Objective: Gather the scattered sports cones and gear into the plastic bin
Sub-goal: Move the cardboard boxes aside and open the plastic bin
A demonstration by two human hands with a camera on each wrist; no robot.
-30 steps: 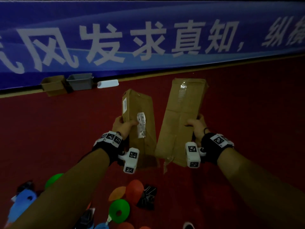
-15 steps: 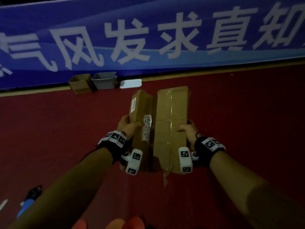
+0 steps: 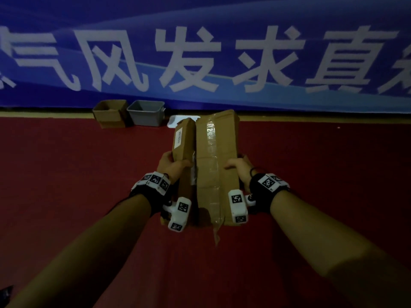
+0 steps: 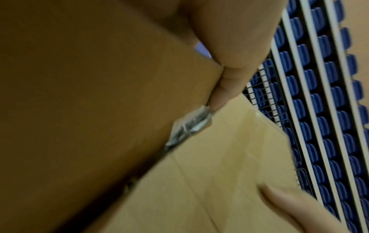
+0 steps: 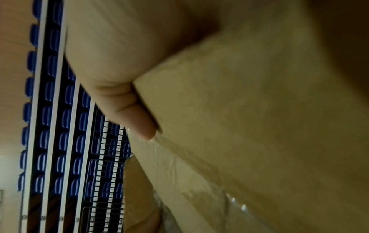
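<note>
Two flattened cardboard boxes are held side by side above the red floor. My left hand grips the narrower left cardboard piece, which bears a white label. My right hand grips the wider taped cardboard piece. Their inner edges touch. In the left wrist view my thumb presses on the left cardboard beside a scrap of tape. In the right wrist view my thumb lies on the taped cardboard. The grey plastic bin stands far ahead by the wall. No cones are in view.
An open brown cardboard box stands left of the bin. A white lid lies right of it, partly hidden by the cardboard. A blue banner with white characters covers the wall. Blue stadium seats show in both wrist views.
The two cardboard pieces came together from a spread V until their edges touch. My view rose and moved forward, so the cones on the floor dropped out of sight and the bin looks nearer.
</note>
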